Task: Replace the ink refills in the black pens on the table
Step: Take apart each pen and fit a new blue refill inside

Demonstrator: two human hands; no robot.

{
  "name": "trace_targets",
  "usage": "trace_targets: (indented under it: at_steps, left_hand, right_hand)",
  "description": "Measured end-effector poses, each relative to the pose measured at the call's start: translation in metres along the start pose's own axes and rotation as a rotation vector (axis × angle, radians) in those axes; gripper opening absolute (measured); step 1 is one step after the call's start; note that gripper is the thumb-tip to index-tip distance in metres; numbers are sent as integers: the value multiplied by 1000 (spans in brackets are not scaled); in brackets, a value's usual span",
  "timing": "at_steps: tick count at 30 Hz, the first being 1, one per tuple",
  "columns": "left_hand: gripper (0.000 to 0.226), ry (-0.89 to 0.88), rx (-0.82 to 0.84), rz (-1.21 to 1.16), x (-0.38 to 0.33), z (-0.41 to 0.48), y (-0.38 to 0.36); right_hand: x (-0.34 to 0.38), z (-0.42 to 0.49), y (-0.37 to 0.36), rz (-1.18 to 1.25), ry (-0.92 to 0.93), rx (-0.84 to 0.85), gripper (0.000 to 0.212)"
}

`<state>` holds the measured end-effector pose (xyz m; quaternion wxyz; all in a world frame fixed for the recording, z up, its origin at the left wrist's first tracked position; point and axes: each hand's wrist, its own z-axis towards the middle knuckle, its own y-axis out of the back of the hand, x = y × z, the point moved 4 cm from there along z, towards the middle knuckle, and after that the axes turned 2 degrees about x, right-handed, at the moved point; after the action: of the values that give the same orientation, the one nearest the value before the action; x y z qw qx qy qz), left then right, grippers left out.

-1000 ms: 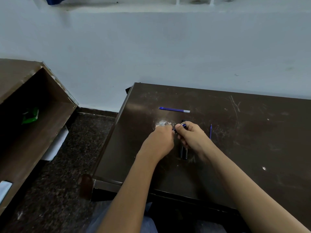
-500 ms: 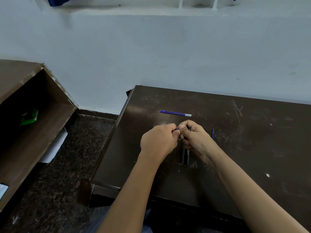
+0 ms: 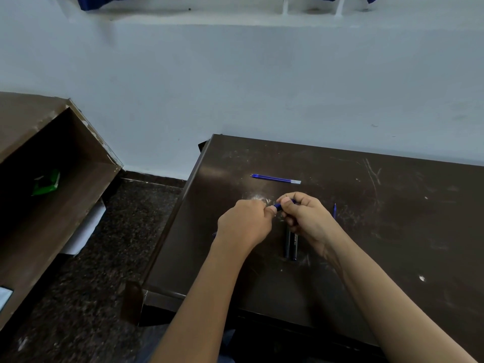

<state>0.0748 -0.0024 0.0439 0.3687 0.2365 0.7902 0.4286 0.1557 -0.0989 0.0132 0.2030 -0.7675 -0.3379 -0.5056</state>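
Observation:
Both hands meet over the middle of the dark brown table [image 3: 392, 231]. My right hand [image 3: 303, 218] grips a pen part with a blue end [image 3: 278, 206] between thumb and fingers. My left hand [image 3: 246, 224] has its fingers curled, and its fingertips pinch that blue end from the left. What else the left hand holds is hidden. Two black pens [image 3: 291, 243] lie side by side under my right hand, pointing toward me. A blue ink refill [image 3: 275, 178] lies crosswise farther back. Another thin blue refill [image 3: 334, 209] shows just right of my right hand.
A brown open cabinet [image 3: 52, 192] stands on the left, with a green object [image 3: 47, 182] inside. Dark speckled floor lies between it and the table. A white wall rises close behind the table. The table's left edge runs near my left hand.
The view has tilted slightly, shifting the table lower in frame. My two hands stay together and have worked the blue pen part a little; my right thumb now presses on it.

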Motion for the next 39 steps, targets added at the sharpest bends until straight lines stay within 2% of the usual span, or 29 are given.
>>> trace_targets:
  at_steps: [4,11,16,18,20,22,25,28,32,39]
  left_hand:
    - [38,12,8,-20,2,-1,2]
    - [44,49,-35,102,4,-1,2]
    - [38,120,-138,115,16,-1,12]
    - [35,139,-209,47,20,-1,15]
    - [30,145,-253,-31,21,-1,16]
    - [26,129,-295,-70,19,-1,18]
    - [26,79,-371,-90,16,-3,22]
    - [27,38,-367,-114,16,-4,20]
    - [28,41,-357,-120,15,-3,19]
    - [26,29,-340,-124,15,-1,17]
  right_hand:
    - [-2,2,-1,26,-15,-3,17]
    - [-11,7,-6,88,-34,-19,16]
    - [-15,11,8,130,-36,-140,19]
    - [-14,11,13,-43,21,-190,11]
    - [-10,7,10,-378,121,-205,5]
    - [-9,2,-2,-641,228,-150,14]
    - [-17,-4,-23,-862,277,-22,19]
    - [-25,-8,-35,-989,307,24,17]
    - [-31,-8,-42,-1198,418,2,16]
    - [-38,-2,-37,-1198,341,-6,19]
